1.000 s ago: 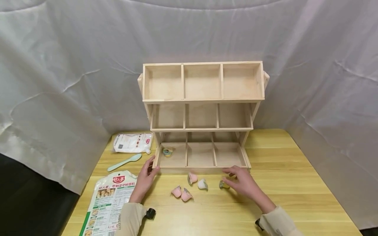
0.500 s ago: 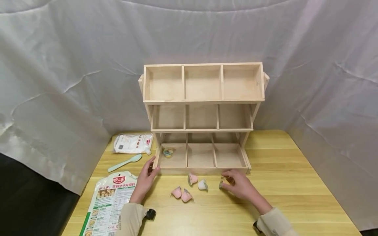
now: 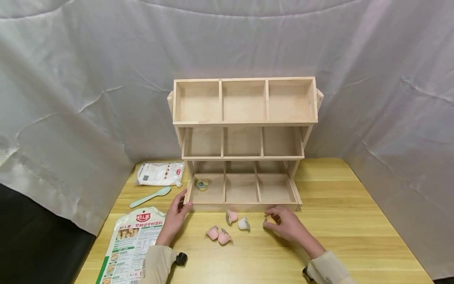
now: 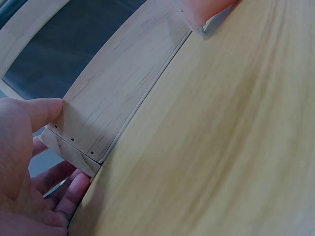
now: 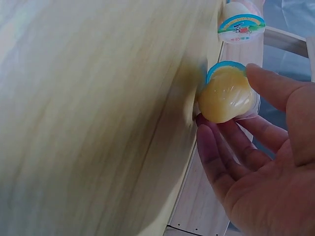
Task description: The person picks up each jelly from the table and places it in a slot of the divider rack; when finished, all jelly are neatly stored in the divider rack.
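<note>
My right hand pinches a yellow jelly cup between thumb and fingers, low over the table; the right wrist view shows its rounded body and a blue-edged lid. At the lower left corner of the three-tier wooden rack, my left hand grips the bottom tray, thumb on the front board and fingers round the side. Between the hands lie a white jelly cup and three pink ones, including a front pink jelly cup. Another jelly cup sits in the bottom tray's left compartment.
Left of the rack lie a white spouted pouch and a pale green spoon. A large printed packet lies flat beside the left forearm. Grey cloth hangs behind and at both sides of the wooden table.
My right hand's fingers have closed round the yellow jelly cup, which lay on the table beneath them. The left hand stays at the rack's corner. The head view has shifted slightly.
</note>
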A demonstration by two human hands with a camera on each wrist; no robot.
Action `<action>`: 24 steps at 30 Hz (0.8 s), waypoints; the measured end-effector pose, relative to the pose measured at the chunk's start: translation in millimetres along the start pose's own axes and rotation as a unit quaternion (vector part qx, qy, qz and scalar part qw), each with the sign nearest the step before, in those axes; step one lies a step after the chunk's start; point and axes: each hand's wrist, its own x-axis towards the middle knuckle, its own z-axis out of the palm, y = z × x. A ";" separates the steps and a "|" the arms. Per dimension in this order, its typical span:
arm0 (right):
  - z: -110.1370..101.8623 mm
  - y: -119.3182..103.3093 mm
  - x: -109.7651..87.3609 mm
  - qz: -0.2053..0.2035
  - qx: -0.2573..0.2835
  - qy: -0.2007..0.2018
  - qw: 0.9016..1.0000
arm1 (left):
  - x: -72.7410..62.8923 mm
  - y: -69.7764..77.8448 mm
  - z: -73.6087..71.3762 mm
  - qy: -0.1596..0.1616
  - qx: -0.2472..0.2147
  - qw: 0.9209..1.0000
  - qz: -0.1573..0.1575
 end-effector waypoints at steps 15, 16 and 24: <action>-2.7 -1.8 1.3 0.010 0.006 0.000 1.000 | 2.2 -5.3 -0.2 0.000 0.019 1.000 -0.020; -3.2 -2.4 1.4 0.010 0.006 0.001 1.000 | 2.5 -5.4 -0.2 0.000 0.019 1.000 -0.020; -7.7 -6.3 2.6 0.029 0.016 -0.002 0.999 | 3.4 -6.0 -0.4 -0.002 0.020 1.000 -0.018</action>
